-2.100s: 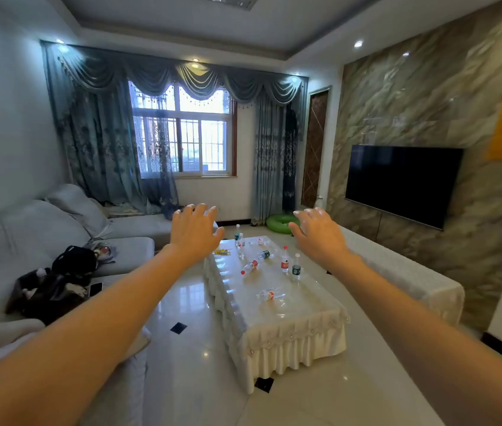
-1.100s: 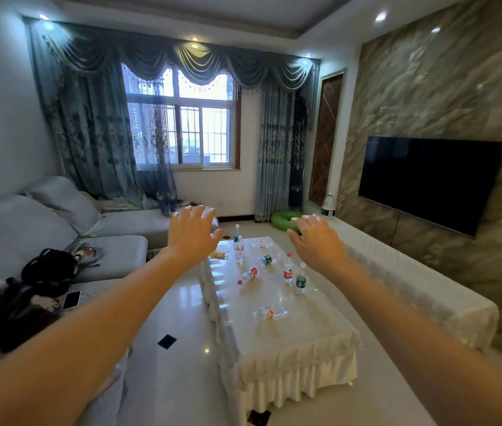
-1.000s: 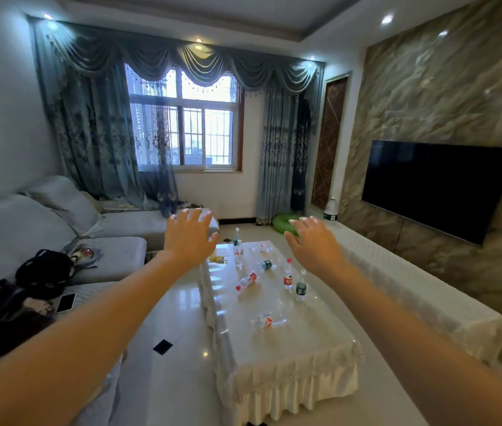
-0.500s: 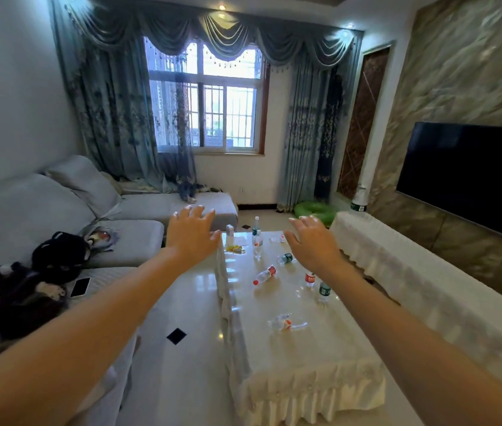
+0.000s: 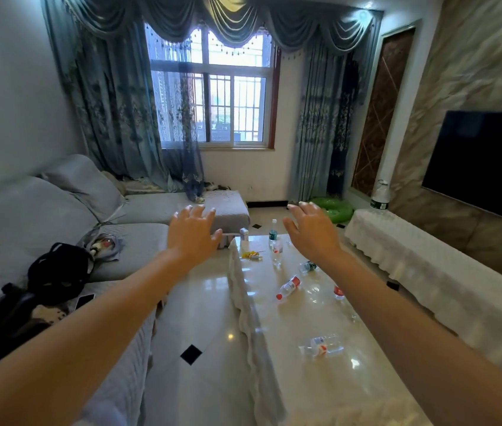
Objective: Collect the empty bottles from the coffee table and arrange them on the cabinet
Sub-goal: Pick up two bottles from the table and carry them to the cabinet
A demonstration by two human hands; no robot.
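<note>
Both arms reach forward over the coffee table (image 5: pixel 320 392), the left hand (image 5: pixel 192 233) and right hand (image 5: pixel 312 232) spread flat, fingers straight, holding nothing. Empty bottles lie below and nearer than the palms: a red-labelled bottle (image 5: pixel 288 288) on its side, a clear bottle (image 5: pixel 322 348) closer, an upright bottle (image 5: pixel 273 234) between the hands

Home living room: grey sofa (image 5: pixel 59 216), wall TV (image 5: pixel 486 164), curtained window (image 5: pixel 212 87), coffee table (image 5: pixel 320 379).
</note>
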